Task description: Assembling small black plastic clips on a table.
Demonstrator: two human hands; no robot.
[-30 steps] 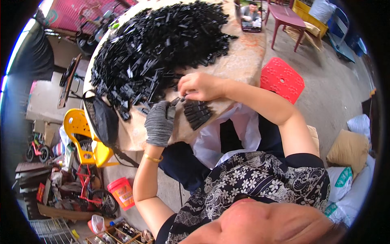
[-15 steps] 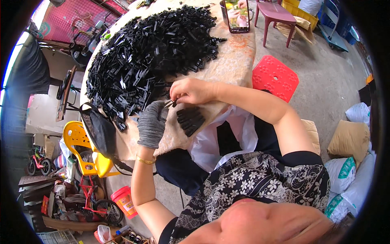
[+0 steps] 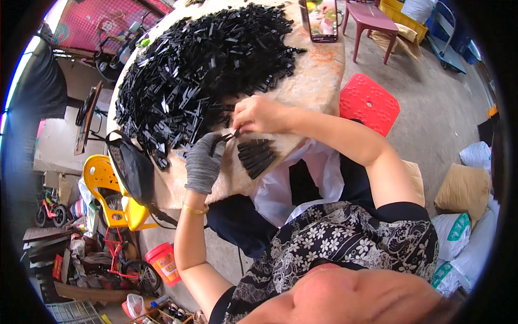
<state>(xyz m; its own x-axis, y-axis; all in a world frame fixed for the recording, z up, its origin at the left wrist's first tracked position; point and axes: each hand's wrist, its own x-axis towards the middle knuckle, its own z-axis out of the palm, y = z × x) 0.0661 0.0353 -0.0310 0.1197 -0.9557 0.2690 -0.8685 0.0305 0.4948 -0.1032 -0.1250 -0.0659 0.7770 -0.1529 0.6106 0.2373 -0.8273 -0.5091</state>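
My left hand [image 3: 204, 163], in a grey knitted glove, is closed with its fingertips on one end of a small, narrow black clip-like piece [image 3: 230, 136]. My bare right hand [image 3: 260, 114] pinches the other end, so the piece spans the gap between both hands above the table. Just below my right hand, several similar black pieces [image 3: 257, 157] lie side by side in a fan on the cloth. Beyond my hands spreads a large heap of loose black plastic pieces [image 3: 199, 70]. The fingers partly hide the held piece, and its exact kind is unclear.
A pale cloth covers the round table [image 3: 318, 81]. A phone [image 3: 322, 21] stands at its far right edge, and a black bag [image 3: 131, 170] hangs at the left. Around it are a red stool [image 3: 369, 104], a yellow chair [image 3: 102, 181] and a red bucket [image 3: 163, 263].
My right hand has shifted slightly right, and the black piece between my hands shows more plainly. The whole view has shifted a little. The fan of pieces looks more distinctly separated.
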